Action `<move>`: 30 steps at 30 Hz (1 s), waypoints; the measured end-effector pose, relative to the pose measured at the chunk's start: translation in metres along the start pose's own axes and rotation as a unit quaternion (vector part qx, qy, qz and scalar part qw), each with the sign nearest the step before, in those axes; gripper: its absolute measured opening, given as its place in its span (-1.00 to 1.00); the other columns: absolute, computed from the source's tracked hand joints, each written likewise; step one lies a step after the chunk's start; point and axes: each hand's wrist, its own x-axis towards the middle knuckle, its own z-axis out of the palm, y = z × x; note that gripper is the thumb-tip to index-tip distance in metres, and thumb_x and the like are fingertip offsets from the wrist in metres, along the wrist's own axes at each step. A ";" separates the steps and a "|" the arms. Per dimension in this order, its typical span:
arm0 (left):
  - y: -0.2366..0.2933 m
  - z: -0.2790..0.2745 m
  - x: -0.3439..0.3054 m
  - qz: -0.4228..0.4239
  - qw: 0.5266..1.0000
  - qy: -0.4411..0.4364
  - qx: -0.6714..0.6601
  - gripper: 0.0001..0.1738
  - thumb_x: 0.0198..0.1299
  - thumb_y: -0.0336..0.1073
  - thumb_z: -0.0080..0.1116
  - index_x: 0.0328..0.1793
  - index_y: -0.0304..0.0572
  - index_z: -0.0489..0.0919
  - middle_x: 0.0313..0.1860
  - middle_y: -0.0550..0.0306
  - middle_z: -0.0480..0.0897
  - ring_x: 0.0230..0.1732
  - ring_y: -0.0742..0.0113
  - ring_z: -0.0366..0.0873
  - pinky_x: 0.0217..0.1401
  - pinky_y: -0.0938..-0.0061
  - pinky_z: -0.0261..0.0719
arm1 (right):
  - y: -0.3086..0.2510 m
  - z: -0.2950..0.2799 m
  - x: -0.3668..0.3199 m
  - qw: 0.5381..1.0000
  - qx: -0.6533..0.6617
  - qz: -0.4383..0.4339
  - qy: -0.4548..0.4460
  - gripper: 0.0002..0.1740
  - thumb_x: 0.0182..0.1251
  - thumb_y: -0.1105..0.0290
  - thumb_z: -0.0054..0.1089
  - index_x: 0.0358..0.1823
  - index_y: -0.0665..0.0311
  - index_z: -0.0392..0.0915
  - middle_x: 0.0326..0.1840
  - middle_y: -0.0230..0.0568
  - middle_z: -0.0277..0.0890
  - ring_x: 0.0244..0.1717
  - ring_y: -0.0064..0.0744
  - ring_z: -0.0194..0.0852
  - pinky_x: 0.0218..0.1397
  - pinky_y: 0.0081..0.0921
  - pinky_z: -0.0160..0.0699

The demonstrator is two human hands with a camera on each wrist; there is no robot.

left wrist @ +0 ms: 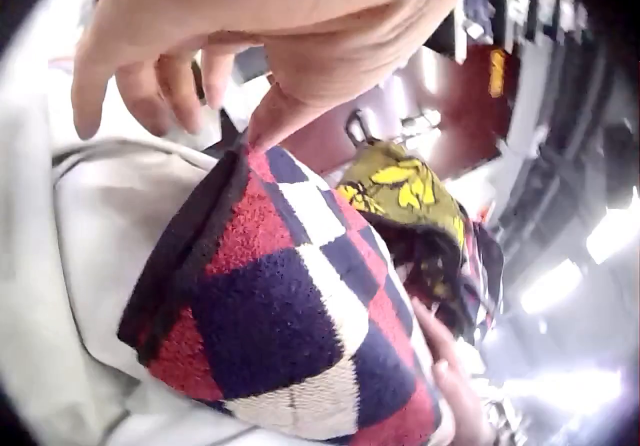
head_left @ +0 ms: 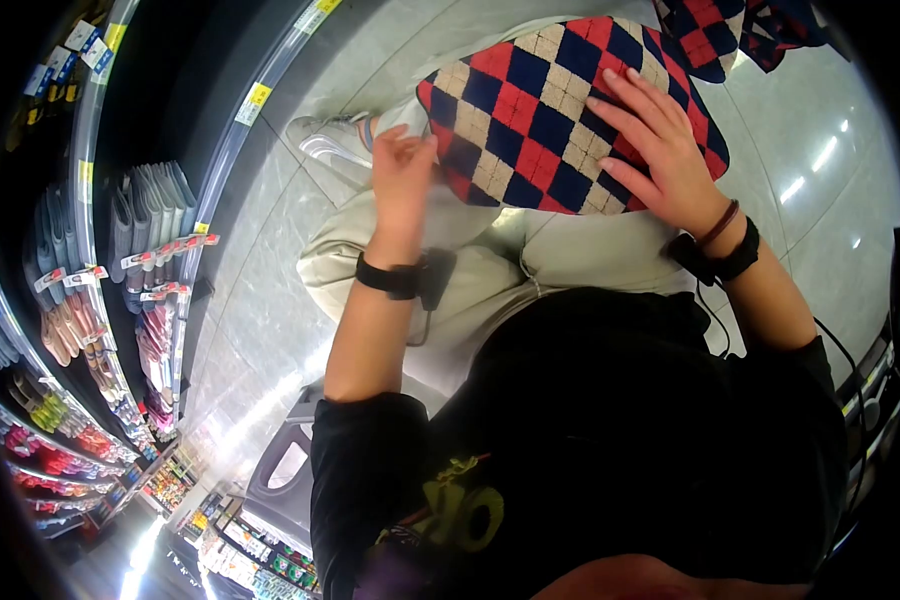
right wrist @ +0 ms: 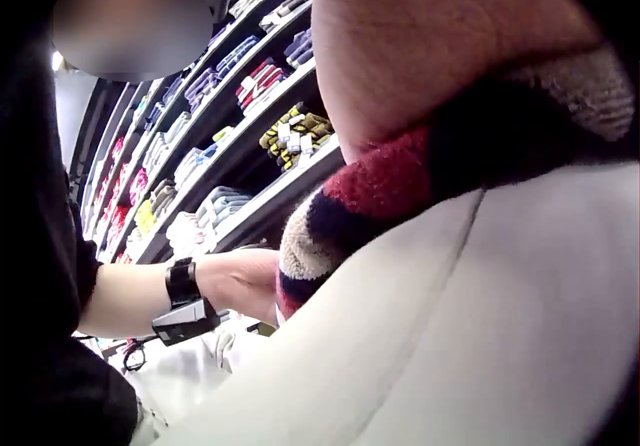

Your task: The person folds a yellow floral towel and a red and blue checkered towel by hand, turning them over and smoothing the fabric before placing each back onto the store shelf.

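Note:
A folded towel [head_left: 545, 115] in red, navy and beige argyle lies across the person's lap. My right hand [head_left: 665, 150] rests flat on it near its right end, fingers spread. At the opposite end is my left hand [head_left: 402, 170], its fingers loosely bent beside the towel's edge. From the left wrist, that hand [left wrist: 300, 36] hangs over a dark-hemmed corner of the towel [left wrist: 270, 306], the thumb tip at the corner and the other fingers apart from it. The right wrist view shows part of the towel [right wrist: 385, 176] under the right palm; those fingers are hidden.
Shelves of folded textiles [head_left: 155, 225] with price tags stand to the left. More argyle cloth [head_left: 705, 35] is at the top right, above the tiled floor [head_left: 770, 150]. A grey plastic item with a handle opening [head_left: 270, 480] stands behind the left elbow.

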 end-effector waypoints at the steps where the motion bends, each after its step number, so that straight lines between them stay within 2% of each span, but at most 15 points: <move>1: 0.012 0.007 -0.009 0.113 0.991 0.017 0.067 -0.61 0.24 -0.26 0.27 0.11 -0.32 0.51 0.09 -0.01 0.57 0.06 0.22 0.51 0.11 0.39 0.46 | -0.001 -0.002 0.002 1.000 0.017 0.005 0.015 -0.41 0.21 0.26 0.27 0.31 0.12 0.45 0.50 -0.15 0.23 0.53 0.00 0.08 0.46 -0.11 0.16; 3: 0.044 0.027 -0.025 0.332 0.921 0.049 0.196 -0.55 0.23 -0.29 0.23 0.21 -0.35 0.49 0.19 -0.10 0.53 0.24 0.06 0.44 0.32 0.22 0.35 | -0.002 -0.012 0.009 0.999 0.036 0.016 0.032 -0.38 0.22 0.27 0.29 0.34 0.14 0.42 0.51 -0.09 0.19 0.53 0.08 0.05 0.49 -0.08 0.13; 4: 0.053 0.038 -0.029 0.410 0.881 0.010 0.234 -0.49 0.19 -0.27 0.24 0.24 -0.37 0.47 0.24 -0.18 0.48 0.29 -0.07 0.39 0.37 0.13 0.30 | -0.004 -0.017 0.014 0.999 0.038 0.005 0.033 -0.38 0.22 0.27 0.29 0.34 0.14 0.42 0.51 -0.09 0.20 0.53 0.07 0.05 0.49 -0.09 0.13; 5: 0.060 0.049 -0.035 0.483 0.832 -0.030 0.271 -0.43 0.16 -0.25 0.25 0.27 -0.39 0.45 0.30 -0.27 0.43 0.33 -0.21 0.34 0.42 0.04 0.24 | -0.007 -0.020 0.019 0.999 0.042 -0.006 0.033 -0.38 0.22 0.27 0.29 0.34 0.14 0.42 0.51 -0.10 0.20 0.53 0.06 0.05 0.49 -0.10 0.13; 6: 0.065 0.061 -0.042 0.499 0.803 -0.063 0.319 -0.39 0.19 -0.26 0.21 0.35 -0.36 0.40 0.38 -0.29 0.37 0.42 -0.26 0.26 0.45 0.07 0.19 | -0.009 -0.021 0.024 0.998 0.045 -0.018 0.035 -0.38 0.22 0.28 0.29 0.34 0.14 0.42 0.51 -0.10 0.20 0.53 0.05 0.05 0.49 -0.11 0.14; 9: 0.048 0.092 -0.036 0.452 0.824 -0.099 0.328 -0.27 0.22 -0.16 0.21 0.43 -0.44 0.30 0.48 -0.32 0.26 0.52 -0.30 0.09 0.55 0.04 -0.01 | -0.001 0.002 0.022 1.000 0.011 -0.015 0.009 -0.38 0.21 0.27 0.29 0.34 0.11 0.42 0.50 -0.14 0.22 0.52 0.01 0.08 0.48 -0.12 0.16; 11: 0.027 0.093 -0.020 0.438 0.841 -0.074 0.309 -0.21 0.22 -0.15 0.20 0.46 -0.48 0.23 0.50 -0.35 0.22 0.53 -0.32 0.08 0.56 0.03 -0.03 | 0.007 0.005 0.016 1.000 0.008 -0.007 -0.007 -0.37 0.24 0.24 0.28 0.37 0.10 0.40 0.51 -0.13 0.22 0.53 0.01 0.06 0.49 -0.12 0.13; 14: 0.000 0.084 0.001 0.397 0.865 -0.034 0.306 -0.14 0.24 -0.11 0.19 0.51 -0.52 0.12 0.52 -0.43 0.13 0.54 -0.32 0.04 0.57 0.01 -0.05 | 0.025 0.004 -0.003 0.997 0.046 0.064 0.016 -0.36 0.29 0.26 0.24 0.41 0.12 0.36 0.52 -0.07 0.20 0.56 0.04 0.02 0.53 -0.13 0.06; 16: -0.013 0.075 0.010 0.334 0.899 -0.003 0.283 -0.10 0.23 -0.06 0.20 0.51 -0.52 0.12 0.53 -0.44 0.10 0.56 -0.31 0.00 0.56 -0.01 -0.03 | 0.045 0.014 -0.024 0.979 0.158 0.113 0.052 -0.34 0.37 0.27 0.16 0.47 0.25 0.24 0.56 0.02 0.11 0.61 -0.01 -0.09 0.60 -0.23 -0.12; 18: -0.024 0.066 0.012 0.349 0.893 -0.009 0.285 -0.10 0.22 -0.08 0.21 0.52 -0.52 0.10 0.53 -0.47 0.08 0.56 -0.35 -0.02 0.56 -0.04 -0.05 | 0.061 0.026 -0.046 0.941 0.276 0.184 0.066 -0.34 0.46 0.20 0.06 0.50 0.29 0.18 0.58 -0.02 0.07 0.63 -0.18 -0.14 0.60 -0.32 -0.16; 22: -0.007 0.072 -0.005 0.385 0.840 0.020 0.382 -0.20 0.30 -0.16 0.07 0.50 -0.56 0.09 0.51 -0.58 0.04 0.54 -0.44 -0.04 0.54 -0.14 -0.09 | 0.068 0.020 -0.073 0.752 0.485 0.446 0.025 -0.34 0.49 0.03 0.02 0.45 0.30 0.27 0.44 -0.14 0.30 0.46 -0.34 0.17 0.48 -0.45 0.12; 24: 0.011 0.073 -0.028 0.451 0.805 -0.064 0.381 -0.13 0.22 -0.04 0.20 0.51 -0.44 0.16 0.54 -0.47 0.06 0.52 -0.47 -0.01 0.50 -0.26 -0.09 | 0.077 0.017 -0.081 0.673 0.520 0.525 -0.034 -0.32 0.47 -0.05 0.03 0.41 0.31 0.34 0.33 -0.20 0.42 0.33 -0.42 0.34 0.38 -0.51 0.25; 25: 0.025 0.077 -0.043 0.481 0.778 -0.113 0.388 -0.10 0.18 0.00 0.24 0.51 -0.40 0.18 0.54 -0.43 0.07 0.51 -0.46 0.01 0.49 -0.27 -0.06 | 0.078 0.016 -0.082 0.690 0.517 0.507 -0.008 -0.31 0.43 -0.06 0.10 0.34 0.38 0.40 0.19 -0.26 0.54 0.18 -0.50 0.45 0.26 -0.58 0.36; 26: 0.030 0.080 -0.055 0.506 0.750 -0.161 0.394 -0.07 0.14 0.03 0.28 0.52 -0.35 0.20 0.54 -0.40 0.08 0.50 -0.45 0.03 0.48 -0.29 -0.04 | 0.074 0.004 -0.076 0.688 0.518 0.509 -0.011 -0.31 0.42 -0.03 0.13 0.30 0.44 0.41 0.18 -0.23 0.55 0.18 -0.48 0.47 0.27 -0.57 0.36; 30: 0.029 0.104 -0.067 0.527 0.734 -0.231 0.360 -0.01 0.04 0.11 0.34 0.51 -0.26 0.24 0.55 -0.33 0.11 0.49 -0.41 0.07 0.44 -0.28 0.06 | 0.075 -0.018 -0.065 0.558 0.641 0.527 -0.008 -0.38 0.38 0.13 0.21 0.31 0.40 0.39 0.22 -0.15 0.52 0.20 -0.39 0.50 0.28 -0.49 0.43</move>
